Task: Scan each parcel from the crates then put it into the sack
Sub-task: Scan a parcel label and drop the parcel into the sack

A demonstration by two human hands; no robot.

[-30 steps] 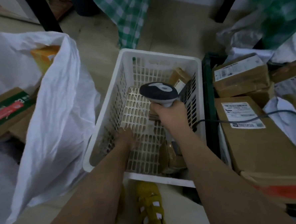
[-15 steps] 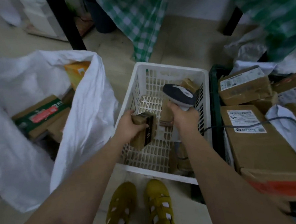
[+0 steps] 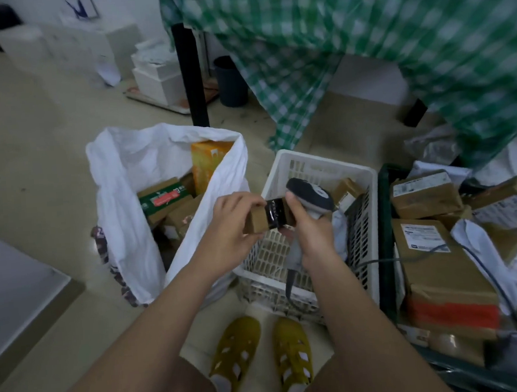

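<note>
Head view, looking down past both forearms. Left hand (image 3: 231,224) grips a small cardboard parcel (image 3: 266,218), thumb on its upper edge, fingers curled under. The parcel has a black glossy band around its middle with faint pale print, unreadable. It is held in the air above the near left corner of the white plastic crate (image 3: 319,168), between the crate and the sack.

Right hand (image 3: 310,226) is wrapped around the grip of a handheld barcode scanner (image 3: 310,194); the dark scanner head sits just behind the parcel's right end, and the right thumb touches that end of the parcel. A grey cable (image 3: 406,258) trails from the scanner across the crate's right wall and over the parcels beyond.

White crate: mostly bare slotted floor, one brown box (image 3: 346,192) leaning in the far right corner, something white and crumpled beside the right wall.

Dark green crate (image 3: 385,233), touching the white crate on its right, heaped with brown cardboard parcels bearing white labels (image 3: 426,235) and white poly mailers.

White woven sack (image 3: 131,221) stands open just left of the white crate. Inside: an orange carton (image 3: 208,162) upright, a green and red box (image 3: 165,197), several brown boxes.

Yellow perforated shoes (image 3: 260,351) on the floor at the bottom. Green checked cloth (image 3: 362,38) hangs overhead at the far side, blurred.
</note>
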